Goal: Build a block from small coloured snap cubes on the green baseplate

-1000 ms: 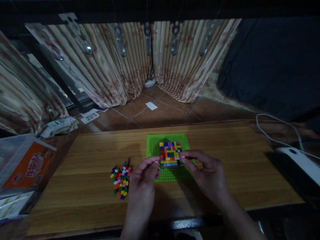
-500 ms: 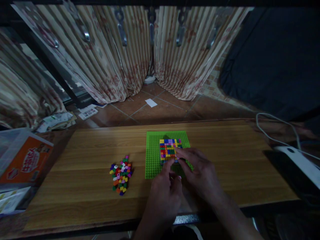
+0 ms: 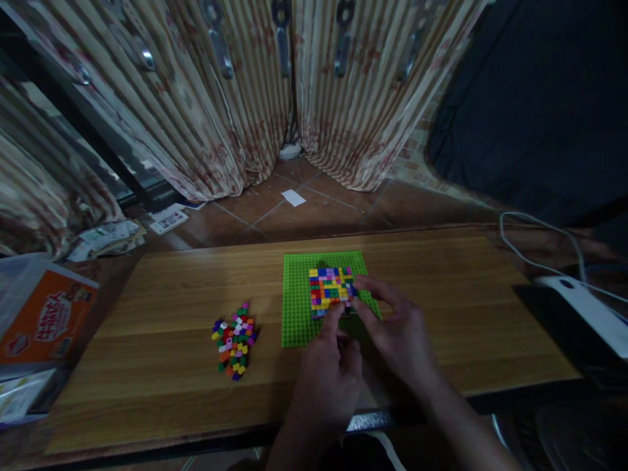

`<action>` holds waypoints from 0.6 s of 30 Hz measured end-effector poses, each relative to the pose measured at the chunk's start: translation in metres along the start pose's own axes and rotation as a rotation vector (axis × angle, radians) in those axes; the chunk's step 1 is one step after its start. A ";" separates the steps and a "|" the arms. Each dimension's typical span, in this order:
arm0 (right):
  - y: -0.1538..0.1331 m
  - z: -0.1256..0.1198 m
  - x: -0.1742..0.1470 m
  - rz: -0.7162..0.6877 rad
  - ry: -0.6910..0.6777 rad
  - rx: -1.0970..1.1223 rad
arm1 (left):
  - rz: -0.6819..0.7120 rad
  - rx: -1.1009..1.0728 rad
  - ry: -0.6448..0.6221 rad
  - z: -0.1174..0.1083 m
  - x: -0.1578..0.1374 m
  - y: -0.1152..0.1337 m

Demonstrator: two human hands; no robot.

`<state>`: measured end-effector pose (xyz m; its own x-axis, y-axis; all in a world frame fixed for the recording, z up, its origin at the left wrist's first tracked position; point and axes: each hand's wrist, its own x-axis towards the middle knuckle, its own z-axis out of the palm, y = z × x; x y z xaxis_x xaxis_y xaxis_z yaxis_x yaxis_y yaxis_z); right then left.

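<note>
A low block built of many coloured toy bricks [image 3: 328, 288] stands on a green studded baseplate [image 3: 296, 314]. My left hand [image 3: 333, 369] reaches in from the front, its index fingertip on the near edge of the brick block. The other fingers of that hand are curled in, and what they may hold is hidden. At the block's right side is my right hand [image 3: 397, 327], thumb and index finger apart around its near right corner, with nothing visible between them. Left of the baseplate lies a pile of loose small bricks [image 3: 235, 343] in mixed colours.
The wooden table [image 3: 167, 301] carries the baseplate and the loose bricks. A white device with a cable [image 3: 583, 307] lies at the right end by a black flat object [image 3: 544, 333]. A plastic bin with an orange label [image 3: 49, 314] stands at the left.
My right index finger has moved off the top of the brick block to its right edge. My left index finger remains at the near edge. The camera view has shifted slightly.
</note>
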<state>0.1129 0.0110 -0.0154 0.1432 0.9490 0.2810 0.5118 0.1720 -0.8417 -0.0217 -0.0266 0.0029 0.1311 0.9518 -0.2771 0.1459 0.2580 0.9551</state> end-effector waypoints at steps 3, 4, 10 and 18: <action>0.004 0.004 0.002 0.168 0.023 0.100 | 0.003 0.028 0.024 0.000 0.000 0.002; 0.006 0.006 0.002 0.203 0.011 0.127 | 0.002 0.043 0.031 0.001 0.001 0.003; 0.006 0.016 0.003 0.292 -0.013 0.213 | 0.012 0.036 0.043 0.002 0.000 0.004; 0.001 0.020 0.006 0.348 0.019 0.258 | 0.001 0.047 0.100 -0.007 0.002 0.004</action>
<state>0.0978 0.0222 -0.0236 0.2868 0.9574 -0.0331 0.2023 -0.0943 -0.9748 -0.0276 -0.0227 0.0070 0.0327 0.9644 -0.2624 0.1917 0.2516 0.9487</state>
